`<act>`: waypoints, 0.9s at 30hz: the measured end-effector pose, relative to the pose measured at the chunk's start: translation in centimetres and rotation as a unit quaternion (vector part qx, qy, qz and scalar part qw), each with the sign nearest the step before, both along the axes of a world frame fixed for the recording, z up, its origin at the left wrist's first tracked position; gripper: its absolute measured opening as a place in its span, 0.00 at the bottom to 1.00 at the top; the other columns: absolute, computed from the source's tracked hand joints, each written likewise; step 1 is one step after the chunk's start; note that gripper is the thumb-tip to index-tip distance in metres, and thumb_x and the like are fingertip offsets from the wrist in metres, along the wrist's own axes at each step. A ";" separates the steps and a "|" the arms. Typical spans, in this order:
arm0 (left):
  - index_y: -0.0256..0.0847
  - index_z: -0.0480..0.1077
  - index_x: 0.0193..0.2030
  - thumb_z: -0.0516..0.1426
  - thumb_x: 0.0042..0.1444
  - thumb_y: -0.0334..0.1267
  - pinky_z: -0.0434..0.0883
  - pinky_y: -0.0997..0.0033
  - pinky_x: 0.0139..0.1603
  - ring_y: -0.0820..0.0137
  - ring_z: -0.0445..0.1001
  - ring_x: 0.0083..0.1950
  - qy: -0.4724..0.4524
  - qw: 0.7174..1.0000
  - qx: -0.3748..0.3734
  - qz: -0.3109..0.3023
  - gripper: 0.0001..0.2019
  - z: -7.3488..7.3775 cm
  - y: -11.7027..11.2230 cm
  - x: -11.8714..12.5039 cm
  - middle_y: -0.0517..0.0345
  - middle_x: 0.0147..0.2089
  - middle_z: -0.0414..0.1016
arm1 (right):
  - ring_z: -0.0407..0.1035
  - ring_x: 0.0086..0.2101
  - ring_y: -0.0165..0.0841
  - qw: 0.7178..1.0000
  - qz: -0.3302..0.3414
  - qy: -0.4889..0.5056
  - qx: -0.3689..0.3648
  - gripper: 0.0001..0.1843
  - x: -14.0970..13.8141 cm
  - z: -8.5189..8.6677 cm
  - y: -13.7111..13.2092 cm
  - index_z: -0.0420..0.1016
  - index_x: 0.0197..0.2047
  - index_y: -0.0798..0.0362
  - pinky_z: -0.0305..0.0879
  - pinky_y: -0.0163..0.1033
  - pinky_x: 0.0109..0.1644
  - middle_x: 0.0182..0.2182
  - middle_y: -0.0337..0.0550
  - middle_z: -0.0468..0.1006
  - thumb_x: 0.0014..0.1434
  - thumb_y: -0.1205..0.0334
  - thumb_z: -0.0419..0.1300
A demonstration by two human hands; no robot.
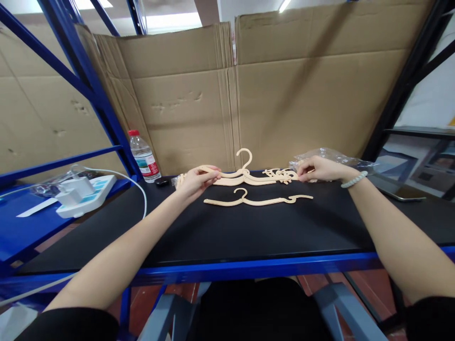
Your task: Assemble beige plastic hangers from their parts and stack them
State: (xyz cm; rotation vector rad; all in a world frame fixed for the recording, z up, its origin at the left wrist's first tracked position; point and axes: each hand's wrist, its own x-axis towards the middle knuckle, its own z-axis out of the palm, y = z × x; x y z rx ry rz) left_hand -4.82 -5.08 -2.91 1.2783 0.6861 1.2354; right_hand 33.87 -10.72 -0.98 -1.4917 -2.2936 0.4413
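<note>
Left hand (197, 180) and right hand (316, 169) each pinch an end of the top hanger (245, 176) on the hanger stack at the table's (227, 232) far edge. A single hanger (258, 200) lies just in front of the stack, with bare table from there to the near rim. The plastic bag (330, 155) lies behind the right hand; contents cannot be told.

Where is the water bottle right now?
In the head view, the water bottle stands upright at the back left of the black tabletop, against the cardboard wall, just left of the left hand and the stack of hangers.
</note>
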 end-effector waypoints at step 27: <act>0.39 0.76 0.30 0.60 0.49 0.38 0.64 0.75 0.36 0.72 0.70 0.34 0.575 0.670 0.445 -0.149 0.05 0.7 -0.6 -2.0 0.57 0.32 0.76 | 0.71 0.31 0.36 0.971 0.065 -0.103 -0.204 0.16 0.2 -1.1 0.6 0.77 0.29 0.53 0.62 0.39 0.36 0.26 0.41 0.78 0.45 0.48 0.65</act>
